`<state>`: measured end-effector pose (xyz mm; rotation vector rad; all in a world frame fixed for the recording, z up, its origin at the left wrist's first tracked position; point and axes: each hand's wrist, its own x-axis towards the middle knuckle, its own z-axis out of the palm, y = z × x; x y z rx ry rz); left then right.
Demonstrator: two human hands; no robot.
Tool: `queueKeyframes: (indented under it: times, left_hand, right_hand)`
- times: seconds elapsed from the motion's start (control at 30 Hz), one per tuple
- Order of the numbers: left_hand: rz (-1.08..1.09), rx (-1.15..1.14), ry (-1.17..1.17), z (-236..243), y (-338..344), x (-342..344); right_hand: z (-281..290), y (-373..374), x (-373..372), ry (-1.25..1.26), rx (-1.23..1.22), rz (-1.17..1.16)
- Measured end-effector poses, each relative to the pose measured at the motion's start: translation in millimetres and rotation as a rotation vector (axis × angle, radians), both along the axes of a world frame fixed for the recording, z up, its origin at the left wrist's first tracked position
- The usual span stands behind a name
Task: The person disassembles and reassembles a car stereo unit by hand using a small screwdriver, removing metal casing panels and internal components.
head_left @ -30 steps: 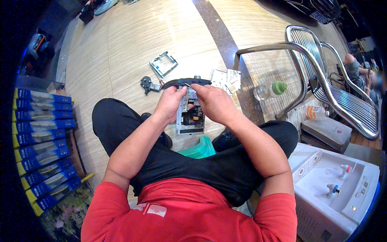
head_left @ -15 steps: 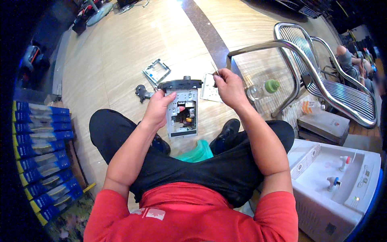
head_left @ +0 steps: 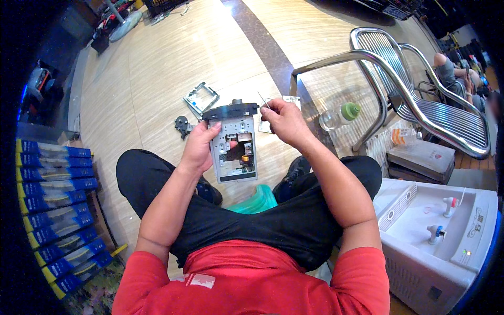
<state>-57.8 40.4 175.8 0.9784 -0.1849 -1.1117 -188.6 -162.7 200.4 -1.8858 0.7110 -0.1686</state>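
From the head camera, looking down over my crossed legs: my left hand (head_left: 199, 147) grips the left edge of an opened car-stereo chassis (head_left: 234, 144), fingers curled round its side and the thumb reaching in across the open face. The chassis is a flat box of pale sheet metal with a black plastic front strip at its far end; its long axis runs straight away from me, between my two hands, and it is held up above the floor. Inside I can see a cut-out, some dark board and a small yellow part.

My right hand (head_left: 283, 122) is closed in a pinch on a thin metal tool (head_left: 264, 101), likely a small screwdriver, whose shaft slants up and left toward the top right corner of the chassis. The tip looks just beside the black strip; I cannot tell whether it touches. That hand is the nearer one to that corner.

Beyond my left hand, on the glossy wood-look floor, lie a loose metal frame (head_left: 200, 97) and a small dark gear-like part (head_left: 182, 125). Past my right hand stand a clear bottle with a green cap (head_left: 341, 114) and chrome chairs (head_left: 420, 89).
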Motion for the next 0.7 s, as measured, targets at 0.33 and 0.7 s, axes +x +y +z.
queueKeyframes:
  times: [0.33, 0.7]
  left_hand:
    - [-0.007, -0.048, 0.101, 3, 0, 0]
    - [-0.018, -0.034, 0.083, -2, 1, 0]
  right_hand:
    - [-6, 5, 1, 0.008, -0.076, 0.066]
    - [8, 18, 2, -0.046, -0.152, 0.019]
